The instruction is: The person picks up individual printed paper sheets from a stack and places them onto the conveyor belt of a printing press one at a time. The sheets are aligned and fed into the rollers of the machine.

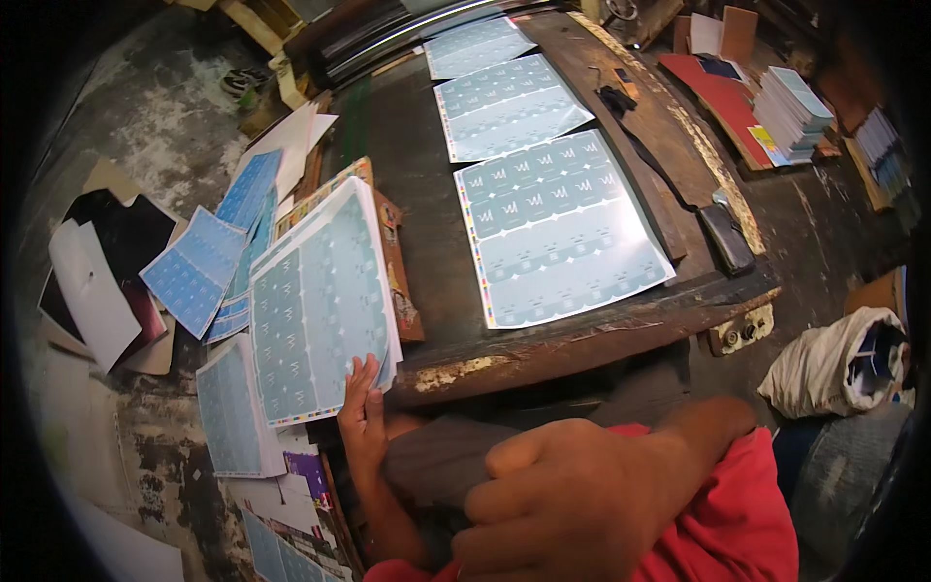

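Observation:
At the near left, my left hand [364, 417] has its fingers stretched along the near right corner of a stack of pale blue-green printed sheets [315, 301]. The fingertips touch the stack's edge, and no sheet is visibly pinched. My right hand [558, 500] is raised close to the camera, curled into a fist with its back showing; its palm is hidden. Beyond it, on the dark machine table [427, 281], lies a single printed sheet [562, 228]. Two more printed sheets, a middle one [514, 102] and a far one [480, 47], continue in line toward a roller.
A metal roller [407, 39] spans the table's far end. Along the right side lie a dark strap and a black box [727, 238]. Loose blue sheets [199, 267] and another stack [233, 412] are at left. Cut stacks [790, 112] and a white sack [834, 364] stand right.

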Demonstrator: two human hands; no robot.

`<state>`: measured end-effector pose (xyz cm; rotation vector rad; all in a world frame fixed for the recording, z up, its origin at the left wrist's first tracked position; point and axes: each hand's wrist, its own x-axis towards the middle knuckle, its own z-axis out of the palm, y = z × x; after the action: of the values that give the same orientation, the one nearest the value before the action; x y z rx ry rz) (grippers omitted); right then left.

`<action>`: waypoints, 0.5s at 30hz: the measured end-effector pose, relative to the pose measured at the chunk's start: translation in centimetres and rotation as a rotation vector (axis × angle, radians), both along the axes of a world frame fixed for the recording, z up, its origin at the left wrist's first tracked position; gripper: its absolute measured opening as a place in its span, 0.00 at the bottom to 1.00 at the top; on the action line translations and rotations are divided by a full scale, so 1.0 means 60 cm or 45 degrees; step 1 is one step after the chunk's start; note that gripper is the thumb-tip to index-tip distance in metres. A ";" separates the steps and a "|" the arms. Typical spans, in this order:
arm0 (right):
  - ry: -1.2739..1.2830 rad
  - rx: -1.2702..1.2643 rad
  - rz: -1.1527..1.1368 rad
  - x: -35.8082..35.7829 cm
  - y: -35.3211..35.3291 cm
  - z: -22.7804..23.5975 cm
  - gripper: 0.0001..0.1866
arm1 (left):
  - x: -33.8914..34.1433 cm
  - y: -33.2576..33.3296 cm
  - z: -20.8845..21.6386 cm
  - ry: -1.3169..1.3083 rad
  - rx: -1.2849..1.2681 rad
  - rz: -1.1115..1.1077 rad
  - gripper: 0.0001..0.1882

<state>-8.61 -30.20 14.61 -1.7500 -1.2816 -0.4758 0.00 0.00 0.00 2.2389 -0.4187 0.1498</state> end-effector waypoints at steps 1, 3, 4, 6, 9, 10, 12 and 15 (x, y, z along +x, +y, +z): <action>-0.006 0.061 0.032 0.000 0.004 0.002 0.14 | 0.000 0.001 -0.004 0.044 -0.096 0.060 0.23; -0.071 0.189 0.002 0.003 0.020 0.006 0.12 | -0.004 0.000 -0.020 0.104 -0.210 0.148 0.21; -0.133 0.258 -0.060 0.006 0.031 0.009 0.11 | -0.009 -0.003 -0.033 0.122 -0.223 0.178 0.21; -0.127 0.092 -0.184 0.022 0.059 0.021 0.10 | -0.007 -0.001 -0.033 0.044 -0.091 0.261 0.20; 0.310 0.226 -0.034 0.126 0.074 -0.012 0.17 | -0.011 -0.013 -0.007 -0.001 0.096 0.316 0.19; 0.332 0.262 -0.266 0.191 0.079 -0.054 0.20 | -0.010 -0.022 0.001 -0.027 0.155 0.319 0.19; 0.152 0.023 -0.654 0.334 0.078 -0.187 0.29 | -0.017 -0.030 -0.001 -0.039 0.296 0.452 0.17; 0.093 -0.632 -1.023 0.459 -0.007 -0.371 0.42 | -0.034 -0.070 0.024 -0.020 0.413 0.536 0.15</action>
<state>18.93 -30.63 -7.68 -2.6738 -0.6166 -0.5515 -2.04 -4.18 1.43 2.6239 0.0321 0.3390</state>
